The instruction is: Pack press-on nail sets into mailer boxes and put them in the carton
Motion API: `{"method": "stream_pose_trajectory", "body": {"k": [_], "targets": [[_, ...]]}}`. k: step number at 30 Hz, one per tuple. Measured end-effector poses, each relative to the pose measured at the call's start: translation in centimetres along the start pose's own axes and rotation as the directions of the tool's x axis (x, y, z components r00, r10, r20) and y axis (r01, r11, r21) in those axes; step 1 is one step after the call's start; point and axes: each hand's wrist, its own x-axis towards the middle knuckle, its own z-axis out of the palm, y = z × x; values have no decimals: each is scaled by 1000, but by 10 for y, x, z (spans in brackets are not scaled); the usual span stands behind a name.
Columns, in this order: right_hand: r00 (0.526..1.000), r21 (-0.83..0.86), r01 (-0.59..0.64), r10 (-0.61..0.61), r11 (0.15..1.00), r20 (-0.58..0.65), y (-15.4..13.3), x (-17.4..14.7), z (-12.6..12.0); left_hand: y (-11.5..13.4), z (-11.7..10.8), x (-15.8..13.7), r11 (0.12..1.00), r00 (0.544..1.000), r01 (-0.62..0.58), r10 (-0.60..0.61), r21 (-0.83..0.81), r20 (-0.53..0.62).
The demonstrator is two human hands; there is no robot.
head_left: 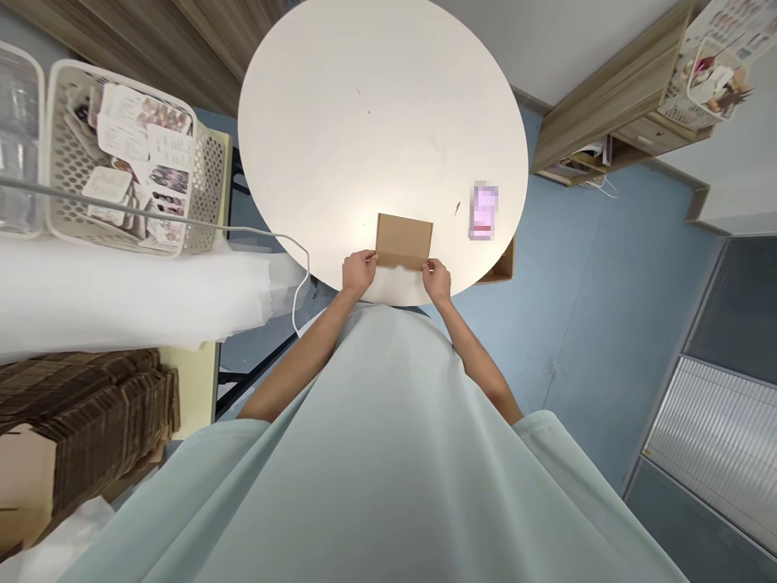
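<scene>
A small brown cardboard box [404, 238] rests near the close edge of the round white table [382, 105]. Its lid panel faces up, and a narrower front flap is toward me. With fingers pinched, my left hand [358, 274] grips the box's near left corner. My right hand [437, 280] closes in the same way on the near right corner. Inside the box, nothing can be seen. A pink item [484, 210], blurred out, lies on the table to the right of my right hand.
On the left stand a white basket [200, 186] of printed cards, white wrapping sheets [121, 291] and stacked folded cardboard [109, 405]. A white cable [267, 232] crosses to the table's left edge. Under the right edge is an open brown box [503, 265]. A wooden cabinet [613, 89] stands right.
</scene>
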Motion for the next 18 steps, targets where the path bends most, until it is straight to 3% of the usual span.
{"method": "stream_pose_trajectory", "body": {"k": [9, 18], "targets": [[1000, -21, -23, 23, 1000, -14, 12, 13, 5, -7, 6, 8, 999, 1000, 25, -25, -32, 8], [990, 93, 141, -139, 986, -22, 5, 10, -3, 0, -4, 2, 990, 991, -132, 130, -58, -35]]}}
